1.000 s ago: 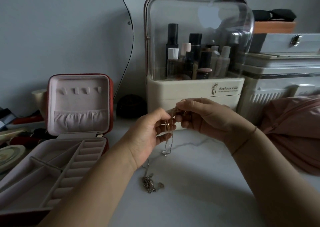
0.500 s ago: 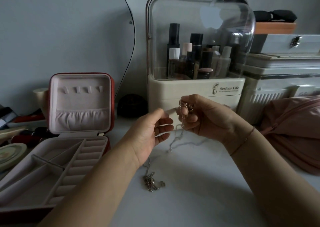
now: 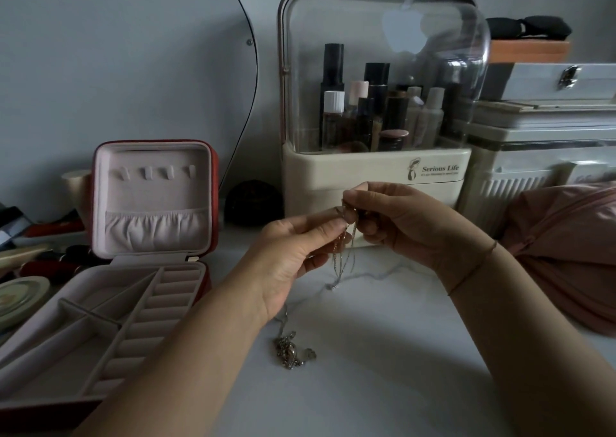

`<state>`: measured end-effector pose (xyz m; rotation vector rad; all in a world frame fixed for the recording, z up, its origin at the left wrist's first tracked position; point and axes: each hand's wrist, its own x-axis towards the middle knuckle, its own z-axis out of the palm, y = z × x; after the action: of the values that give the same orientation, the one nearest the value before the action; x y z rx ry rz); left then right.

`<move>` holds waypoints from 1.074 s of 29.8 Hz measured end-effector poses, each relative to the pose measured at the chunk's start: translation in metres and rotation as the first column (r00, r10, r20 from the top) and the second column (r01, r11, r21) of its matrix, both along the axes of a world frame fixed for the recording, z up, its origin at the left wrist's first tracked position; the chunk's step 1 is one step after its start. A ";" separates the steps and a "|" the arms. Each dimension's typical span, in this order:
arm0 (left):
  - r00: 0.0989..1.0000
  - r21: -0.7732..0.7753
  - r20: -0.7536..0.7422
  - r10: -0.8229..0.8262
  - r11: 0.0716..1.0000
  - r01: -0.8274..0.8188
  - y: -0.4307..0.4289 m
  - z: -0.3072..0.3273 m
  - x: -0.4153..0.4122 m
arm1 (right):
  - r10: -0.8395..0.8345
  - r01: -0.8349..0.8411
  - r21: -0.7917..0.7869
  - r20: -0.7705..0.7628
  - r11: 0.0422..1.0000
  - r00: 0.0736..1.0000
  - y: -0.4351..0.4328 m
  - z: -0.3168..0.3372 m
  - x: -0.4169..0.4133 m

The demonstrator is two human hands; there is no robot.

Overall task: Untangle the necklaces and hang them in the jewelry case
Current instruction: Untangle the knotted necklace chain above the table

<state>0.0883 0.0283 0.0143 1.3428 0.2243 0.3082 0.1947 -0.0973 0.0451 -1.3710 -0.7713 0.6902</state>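
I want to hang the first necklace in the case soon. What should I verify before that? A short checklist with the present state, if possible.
1. Jewelry case open, lid upright: ok.
2. Four hooks in the lid bare: ok.
3. Left hand and right hand both pinch the chains: ok.
4. Chains separated: not ok; strands hang together, and a clump lies on the table.
5. Clasp open: cannot tell.

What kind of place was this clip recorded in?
Probably a home dressing table: a cream cosmetics organiser with a clear domed lid full of bottles, an open red jewelry case with pale pink lining, and what looks like a curved-edged wall mirror.
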 end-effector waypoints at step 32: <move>0.996 -0.184 -0.005 0.089 0.979 -0.089 0.006 0.004 0.003 | 0.018 -0.010 0.038 -0.221 0.999 0.975 0.008 -0.007 -0.005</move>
<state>0.0912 0.0347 0.0188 1.1512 0.3037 0.3563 0.1902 -0.0891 0.0385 -1.2324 -0.6134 0.8204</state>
